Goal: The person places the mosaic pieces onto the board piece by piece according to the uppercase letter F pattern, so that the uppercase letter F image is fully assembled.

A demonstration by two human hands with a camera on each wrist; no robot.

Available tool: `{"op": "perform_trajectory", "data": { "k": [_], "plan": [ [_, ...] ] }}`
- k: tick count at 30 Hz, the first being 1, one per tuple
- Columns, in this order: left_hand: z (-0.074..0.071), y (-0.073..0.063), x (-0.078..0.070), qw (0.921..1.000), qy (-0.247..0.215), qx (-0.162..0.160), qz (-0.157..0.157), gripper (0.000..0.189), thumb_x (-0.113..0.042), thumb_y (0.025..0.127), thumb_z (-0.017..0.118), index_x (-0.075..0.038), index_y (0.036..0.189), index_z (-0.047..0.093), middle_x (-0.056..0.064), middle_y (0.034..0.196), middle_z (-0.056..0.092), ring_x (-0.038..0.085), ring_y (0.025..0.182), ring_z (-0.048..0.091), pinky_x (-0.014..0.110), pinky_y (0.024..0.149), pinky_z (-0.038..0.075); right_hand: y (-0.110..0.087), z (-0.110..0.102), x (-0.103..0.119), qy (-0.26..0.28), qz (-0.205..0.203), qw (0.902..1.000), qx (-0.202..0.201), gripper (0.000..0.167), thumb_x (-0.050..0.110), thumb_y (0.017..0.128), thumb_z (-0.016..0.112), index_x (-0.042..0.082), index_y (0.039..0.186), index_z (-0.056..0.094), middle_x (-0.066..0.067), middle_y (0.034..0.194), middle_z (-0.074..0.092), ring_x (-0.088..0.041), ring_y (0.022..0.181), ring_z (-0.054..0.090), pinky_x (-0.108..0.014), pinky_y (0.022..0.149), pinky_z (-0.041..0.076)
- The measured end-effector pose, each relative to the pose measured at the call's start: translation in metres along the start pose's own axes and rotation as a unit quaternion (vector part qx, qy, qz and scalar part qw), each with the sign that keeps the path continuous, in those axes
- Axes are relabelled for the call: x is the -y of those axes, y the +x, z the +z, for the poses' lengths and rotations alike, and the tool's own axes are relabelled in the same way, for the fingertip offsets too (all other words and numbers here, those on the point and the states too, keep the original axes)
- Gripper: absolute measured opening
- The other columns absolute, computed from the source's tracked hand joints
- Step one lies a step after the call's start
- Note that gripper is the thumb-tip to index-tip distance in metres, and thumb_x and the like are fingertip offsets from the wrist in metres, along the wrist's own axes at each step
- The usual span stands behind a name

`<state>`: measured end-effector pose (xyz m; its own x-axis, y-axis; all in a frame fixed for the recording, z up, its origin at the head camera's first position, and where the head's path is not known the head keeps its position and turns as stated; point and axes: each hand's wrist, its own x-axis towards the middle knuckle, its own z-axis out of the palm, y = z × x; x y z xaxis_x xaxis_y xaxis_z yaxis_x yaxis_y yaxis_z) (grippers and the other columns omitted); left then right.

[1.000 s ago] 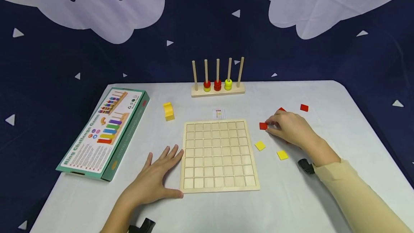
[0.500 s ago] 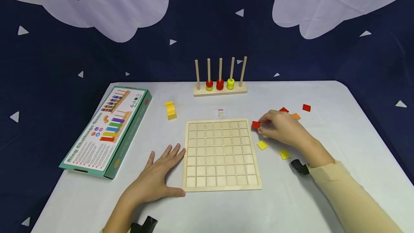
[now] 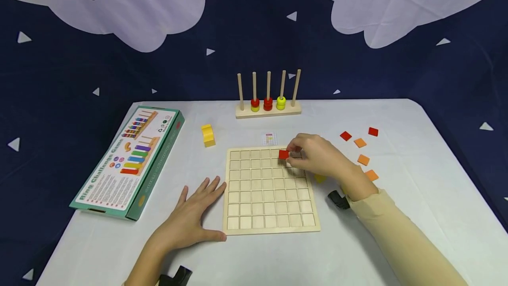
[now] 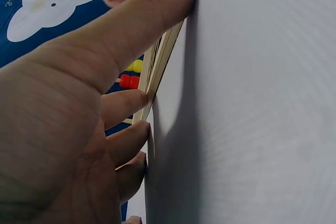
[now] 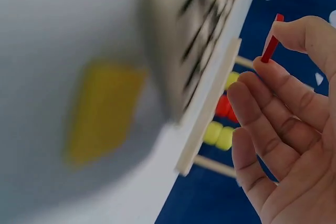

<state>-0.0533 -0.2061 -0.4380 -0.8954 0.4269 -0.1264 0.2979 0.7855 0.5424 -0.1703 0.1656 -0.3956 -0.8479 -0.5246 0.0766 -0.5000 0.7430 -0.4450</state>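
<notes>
Head view: how did the right hand point(image 3: 317, 156) stand?

It pinched a red tile point(image 3: 283, 154) between thumb and fingers, over the upper right of the wooden grid board point(image 3: 262, 197). Three orange tiles point(image 3: 363, 159) and two other red tiles point(image 3: 345, 136) lay to the board's right; a peg stand point(image 3: 245, 113) stood behind it.

And the left hand point(image 3: 190, 222)?

Spread wide, fingers fairly straight, touching the board's left edge.

Left wrist view: did that agree?

Yes. Thumb extended, fingertips apart along the board's side; part of the right hand showed beyond.

Right wrist view: how did the held tile sit?

Edge-on to the camera, between thumb and index fingertip, apart from the board. The remaining fingers were loosely bent. A yellow tile point(image 5: 107, 111), blurred, lay on the white table point(image 5: 37, 30).
</notes>
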Motion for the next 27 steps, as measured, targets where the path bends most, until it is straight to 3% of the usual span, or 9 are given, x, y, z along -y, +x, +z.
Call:
{"op": "perform_trajectory", "data": {
  "k": [6, 17, 27],
  "plan": [
    [-0.001, 0.0, 0.0, 1.0, 0.003, -0.005, -0.001, 0.121, -0.059, 0.064, 0.098, -0.025, 0.167, 0.043, 0.007, 0.176, 0.035, 0.04, 0.166, 0.025, 0.084, 0.123, 0.007, 0.017, 0.011, 0.017, 0.01, -0.021, 0.9995, 0.019, 0.021, 0.021, 0.092, 0.08, 0.006, 0.107, 0.079, -0.005, 0.101, 0.076, -0.02, 0.092, 0.07, -0.042, 0.086, 0.061],
    [0.0, 0.0, 0.0, 1.0, 0.002, -0.009, 0.002, 0.12, -0.058, 0.064, 0.098, -0.025, 0.166, 0.044, 0.007, 0.175, 0.036, 0.041, 0.165, 0.026, 0.084, 0.123, 0.008, 0.037, 0.033, 0.027, 0.013, -0.016, 0.9977, 0.064, 0.02, 0.025, 0.094, 0.08, 0.01, 0.107, 0.077, 0.001, 0.094, 0.067, -0.012, 0.081, 0.057, -0.031, 0.073, 0.051],
    [0.002, 0.0, 0.001, 1.0, 0.006, -0.006, -0.004, 0.122, -0.055, 0.064, 0.099, -0.026, 0.167, 0.042, 0.005, 0.176, 0.033, 0.039, 0.166, 0.024, 0.082, 0.125, 0.006, 0.049, 0.04, 0.04, -0.026, -0.033, 0.9959, 0.08, 0.02, 0.027, 0.094, 0.079, 0.01, 0.105, 0.078, 0.001, 0.097, 0.067, -0.013, 0.083, 0.056, -0.032, 0.076, 0.052]
  ]
}}
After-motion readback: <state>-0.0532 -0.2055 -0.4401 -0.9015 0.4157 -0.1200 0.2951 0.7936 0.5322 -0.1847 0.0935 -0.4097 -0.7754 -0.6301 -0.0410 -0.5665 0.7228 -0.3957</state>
